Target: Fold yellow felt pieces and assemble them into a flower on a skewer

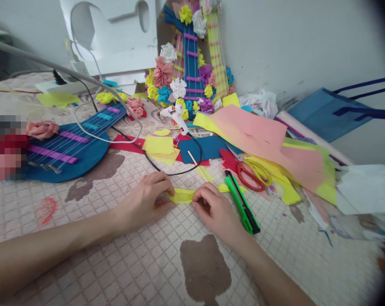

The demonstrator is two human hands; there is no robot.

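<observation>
A narrow yellow paper strip [182, 196] lies flat on the quilted pink cloth [141, 263] between both hands. My left hand [147, 199] pinches its left end with curled fingers. My right hand [215, 209] pinches its right end, fingers bent over the paper. A green and black utility knife [242, 202] lies just right of my right hand, and red and yellow scissors [251, 171] lie beyond it.
A white glue gun [177, 115] with its black cord stands behind yellow paper squares [158, 145]. Pink and yellow sheets [259, 136] pile up at right. A blue paper guitar [65, 148] lies at left, another flower-covered one [192, 63] leans on the wall.
</observation>
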